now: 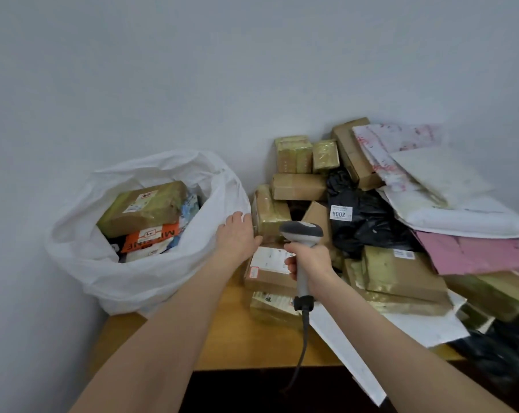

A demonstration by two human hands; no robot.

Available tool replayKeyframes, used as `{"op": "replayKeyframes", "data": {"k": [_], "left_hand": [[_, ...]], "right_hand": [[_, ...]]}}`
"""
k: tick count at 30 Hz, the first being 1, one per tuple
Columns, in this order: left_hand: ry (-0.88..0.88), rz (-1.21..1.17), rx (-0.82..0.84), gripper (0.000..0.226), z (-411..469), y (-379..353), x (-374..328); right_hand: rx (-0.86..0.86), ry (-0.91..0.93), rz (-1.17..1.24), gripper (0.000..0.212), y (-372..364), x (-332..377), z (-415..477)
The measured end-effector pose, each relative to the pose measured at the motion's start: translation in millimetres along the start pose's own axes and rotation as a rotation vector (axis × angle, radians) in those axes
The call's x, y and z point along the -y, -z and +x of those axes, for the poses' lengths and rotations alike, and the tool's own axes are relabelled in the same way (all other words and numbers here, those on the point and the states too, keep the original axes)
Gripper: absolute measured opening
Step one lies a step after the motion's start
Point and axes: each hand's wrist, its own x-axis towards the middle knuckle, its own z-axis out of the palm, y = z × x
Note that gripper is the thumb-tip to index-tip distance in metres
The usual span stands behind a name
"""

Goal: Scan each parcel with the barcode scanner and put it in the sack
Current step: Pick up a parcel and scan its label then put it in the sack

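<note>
The white sack stands open at the table's left end, with parcels inside, a brown box on top. The left hand rests on the sack's right rim, fingers fairly straight. The right hand grips the scanner by its handle, head toward the pile of parcels on the right.

sack: thin white plastic, all crinkly, soft sheen on the folds
scanner: yours is smooth matt plastic, grey on top, paler on the handle
cable: grey, rubbery-looking, matt
boxes: brown cardboard, and you've got plenty wrapped in glossy yellowish tape
black bag: shiny, wrinkled plastic film
pink mailer: matt, smooth
table: smooth wood-look top, low sheen
</note>
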Motion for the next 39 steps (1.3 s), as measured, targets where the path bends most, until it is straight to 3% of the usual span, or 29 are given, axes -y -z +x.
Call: {"op": "replayKeyframes", "data": {"k": [10,15,27,29,31,33,39], "left_hand": [[0.092,-0.053,0.017,0.055,-16,-4,-143],[0.152,-0.098,0.066,0.058,-30,-11,-177],[0.527,-0.241,0.247,0.065,-24,-65,-99],[0.562,-0.259,0.27,0.063,-16,-77,-82],[0.595,-0.297,0.297,0.065,-8,-90,-65],[0.623,-0.344,0.328,0.068,0,-102,-50],[0.654,-0.51,0.454,0.068,19,-126,-28]], "right_hand": [[0.101,-0.043,0.113,0.016,140,18,14],[0.141,-0.091,0.132,0.018,174,22,22],[0.147,-0.241,0.101,0.012,127,11,71],[0.125,-0.263,0.095,0.023,114,0,86],[0.073,-0.266,0.058,0.052,102,-12,98],[0.025,-0.268,0.003,0.066,91,-21,108],[0.03,-0.359,-0.005,0.058,67,-30,120]]}}
